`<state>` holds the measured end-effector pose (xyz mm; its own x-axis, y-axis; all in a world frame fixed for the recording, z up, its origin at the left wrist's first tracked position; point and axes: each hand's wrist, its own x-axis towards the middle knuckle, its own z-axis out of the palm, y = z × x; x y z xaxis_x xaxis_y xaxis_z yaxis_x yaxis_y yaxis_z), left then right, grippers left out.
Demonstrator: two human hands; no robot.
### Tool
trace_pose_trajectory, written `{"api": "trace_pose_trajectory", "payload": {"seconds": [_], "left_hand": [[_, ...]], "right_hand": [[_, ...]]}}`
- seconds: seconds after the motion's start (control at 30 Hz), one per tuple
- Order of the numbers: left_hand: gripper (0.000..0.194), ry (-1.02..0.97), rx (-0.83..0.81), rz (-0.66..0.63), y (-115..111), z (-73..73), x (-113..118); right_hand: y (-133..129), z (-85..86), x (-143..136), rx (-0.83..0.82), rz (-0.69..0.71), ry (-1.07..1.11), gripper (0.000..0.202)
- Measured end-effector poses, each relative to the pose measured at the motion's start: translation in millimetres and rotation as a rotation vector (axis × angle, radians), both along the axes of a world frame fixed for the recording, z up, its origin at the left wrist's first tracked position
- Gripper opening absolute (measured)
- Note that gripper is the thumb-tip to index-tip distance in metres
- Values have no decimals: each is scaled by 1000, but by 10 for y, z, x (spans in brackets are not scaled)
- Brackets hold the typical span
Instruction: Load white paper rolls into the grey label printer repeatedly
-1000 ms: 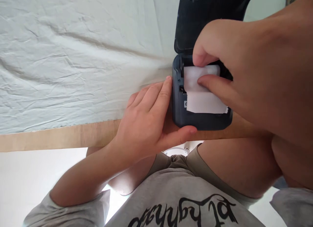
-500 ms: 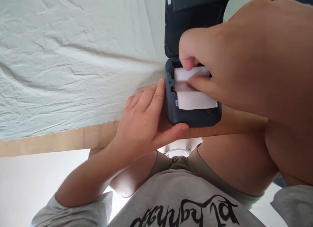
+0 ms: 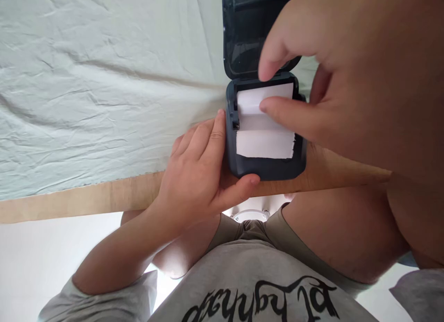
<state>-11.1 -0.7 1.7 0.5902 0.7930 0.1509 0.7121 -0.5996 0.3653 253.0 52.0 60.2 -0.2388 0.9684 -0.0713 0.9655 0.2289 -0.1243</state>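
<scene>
A small dark blue label printer (image 3: 274, 169) sits at the table's edge with its lid (image 3: 248, 42) swung up and back. Inside it lies a roll of white paper (image 3: 265, 144), whose torn end hangs over the printer's front. My left hand (image 3: 196, 164) rests flat at the printer's left side, fingers stretched out and thumb by its front corner. Above the roll, my right hand (image 3: 326, 81) has thumb and forefinger apart. One fingertip is at the paper's surface; I cannot tell whether it presses on it.
A wrinkled pale green cloth (image 3: 114, 95) covers the table. Along the front runs a bare wooden edge (image 3: 114, 195). My thighs and grey shirt (image 3: 243, 275) are just below that edge.
My right hand has opened and lifted a little, uncovering more of the paper. The printer and my left hand have shifted slightly left in view. The paper's end lies straighter over the front.
</scene>
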Motion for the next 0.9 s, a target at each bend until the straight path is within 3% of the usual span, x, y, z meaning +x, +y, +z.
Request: {"api": "trace_pose_trajectory", "payload": {"seconds": [0.07,0.17,0.37,0.5,0.6,0.8,0.9], "left_hand": [[100,14,-13,11,2,3,5],[101,29,-33,23,7,5,14],[93,-9,-5,-10,16,-4,2],[97,-9,8,-10,14,-14,-6],[101,0,-11,2,15,-24,-5],[99,-5,-27,-12,15,-32,4],[100,8,-48,-11,14,-18,11]], "right_hand": [[4,12,-119,26,16,-91,58],[20,57,-230,-90,36,-162,45],[-8,116,-280,-67,-138,-308,50],[-43,126,-316,-70,-203,-294,58],[-42,155,-343,-86,-247,-290,50],[-27,160,-332,-145,-82,-338,42],[-25,131,-321,-154,-65,-355,45]]}}
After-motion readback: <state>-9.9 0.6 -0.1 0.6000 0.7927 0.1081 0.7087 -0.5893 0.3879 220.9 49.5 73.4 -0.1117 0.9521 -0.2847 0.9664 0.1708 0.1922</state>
